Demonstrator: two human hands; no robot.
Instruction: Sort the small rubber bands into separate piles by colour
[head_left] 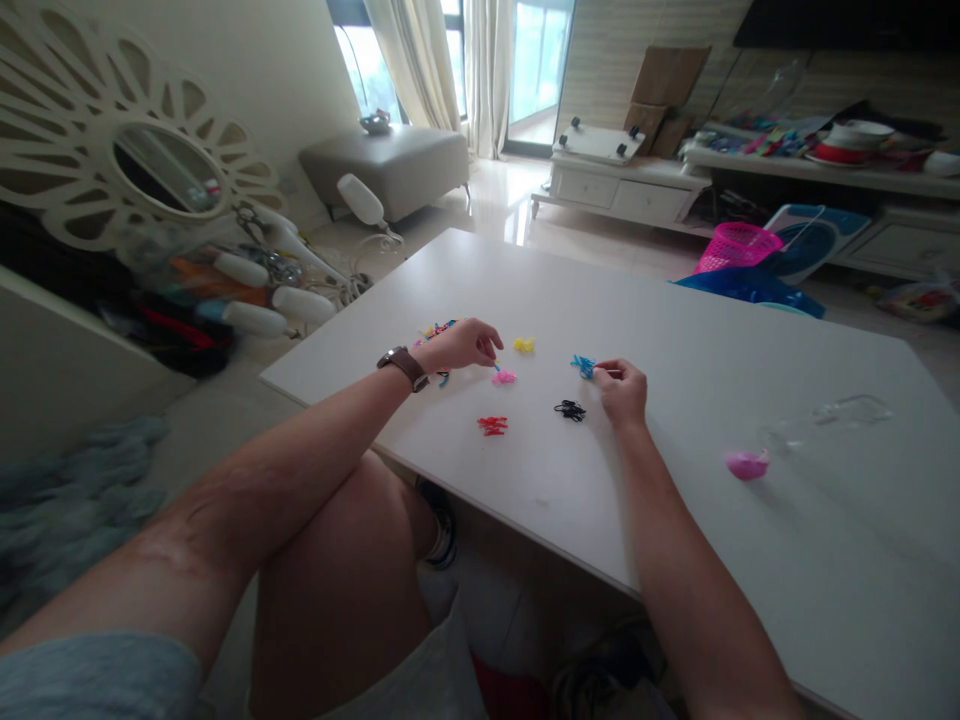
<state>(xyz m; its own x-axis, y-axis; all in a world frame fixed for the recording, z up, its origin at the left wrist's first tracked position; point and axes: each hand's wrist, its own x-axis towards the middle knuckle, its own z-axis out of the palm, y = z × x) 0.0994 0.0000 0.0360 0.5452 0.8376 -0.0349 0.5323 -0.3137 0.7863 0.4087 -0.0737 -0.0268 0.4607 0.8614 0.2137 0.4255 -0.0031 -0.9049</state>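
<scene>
My left hand [466,346], with a watch on the wrist, hovers above the pink pile of small bands [504,378]. Its fingers pinch a small blue band [496,367], with a speck of yellow beside it. On the right, my right hand [624,390] has its fingertips closed at the edge of the blue pile of bands [583,367]; they appear to grip one. Around the hands lie a yellow pile [524,346], a black pile [571,411] and a red pile [493,426]. A mixed-colour heap [439,328] is partly hidden behind my left hand.
The piles lie on a white table [540,500]. To the right are a pink crumpled item [748,464] and a clear plastic container [832,420]. A lamp with white shades [255,318] stands left of the table. Beyond it are a pink basket [739,246] and an ottoman [390,165].
</scene>
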